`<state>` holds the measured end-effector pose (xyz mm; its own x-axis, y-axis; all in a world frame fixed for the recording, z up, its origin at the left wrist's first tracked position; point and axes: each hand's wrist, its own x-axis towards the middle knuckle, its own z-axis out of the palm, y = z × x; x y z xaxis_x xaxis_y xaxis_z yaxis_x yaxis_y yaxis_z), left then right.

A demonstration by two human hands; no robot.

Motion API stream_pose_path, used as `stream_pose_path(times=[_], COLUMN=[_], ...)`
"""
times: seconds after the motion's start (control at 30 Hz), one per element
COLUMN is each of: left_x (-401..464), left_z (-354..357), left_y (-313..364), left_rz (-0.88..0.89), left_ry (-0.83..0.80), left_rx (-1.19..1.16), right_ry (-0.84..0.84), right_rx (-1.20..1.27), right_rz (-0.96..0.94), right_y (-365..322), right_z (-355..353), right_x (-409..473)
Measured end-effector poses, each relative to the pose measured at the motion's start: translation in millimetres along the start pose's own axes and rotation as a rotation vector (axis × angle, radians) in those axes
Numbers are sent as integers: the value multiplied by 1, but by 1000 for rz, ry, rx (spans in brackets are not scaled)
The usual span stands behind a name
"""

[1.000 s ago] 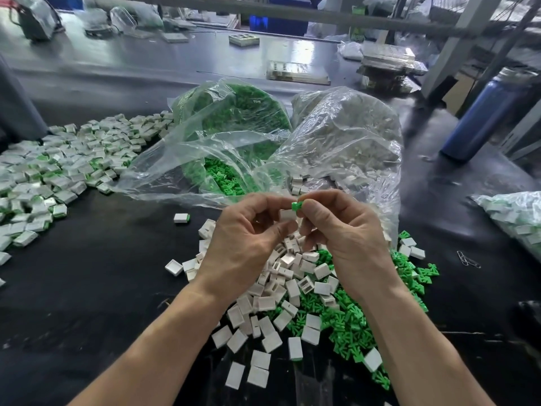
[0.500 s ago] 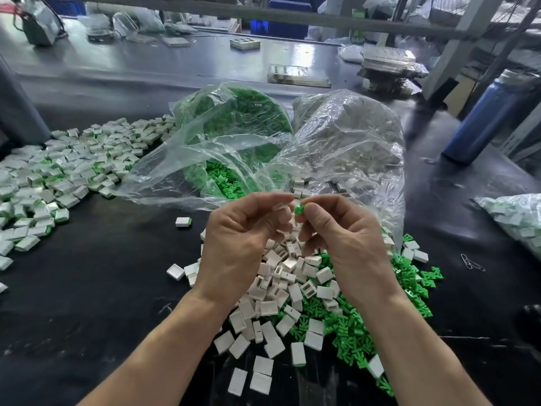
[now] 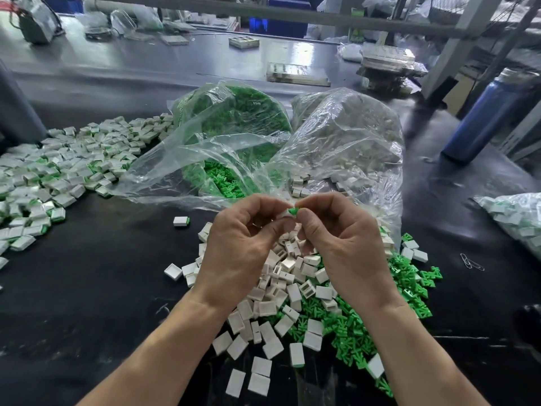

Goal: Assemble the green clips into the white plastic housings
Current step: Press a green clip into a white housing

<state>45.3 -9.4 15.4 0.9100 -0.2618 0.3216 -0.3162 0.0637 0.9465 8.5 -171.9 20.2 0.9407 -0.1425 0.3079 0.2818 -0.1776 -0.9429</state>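
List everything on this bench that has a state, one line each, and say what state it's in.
Left hand: pinching a white housing.
Right hand: pinching a green clip, its tip at the housing, not fully in.
Bag of green clips: open, clips spilling out.
Bag of white housings: open toward the hands.
Single finished piece: clip seated, lying apart.
Blue bottle: upright, capped.
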Motion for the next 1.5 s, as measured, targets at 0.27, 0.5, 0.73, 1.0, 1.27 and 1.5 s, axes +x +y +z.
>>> stream_pose_path(times=[0.27,0.5,0.73,1.0,1.27,1.5], left_x=[1,4,1,2,8,6], left_z=[-3,-3,3,-1,3,12], left_y=[0,2,4,3,0,2], left_rz=[-15,20,-28,-12,-41,-55], left_ry=[5,10,81,48,77,-5], left_rx=[-25,92,8,64,-82,-64], right_ry=[-55,-72,-19,3,44,-144], right_rx=[-196,-318,-318,-265,277,324], right_rz=[-41,-82,-80,-50,250,366], right_y=[6,2,-3,-4,-8,-8], right_z=[-9,-11,-4,-1,5,20], right_x=[2,3,-2,-4,2,-3])
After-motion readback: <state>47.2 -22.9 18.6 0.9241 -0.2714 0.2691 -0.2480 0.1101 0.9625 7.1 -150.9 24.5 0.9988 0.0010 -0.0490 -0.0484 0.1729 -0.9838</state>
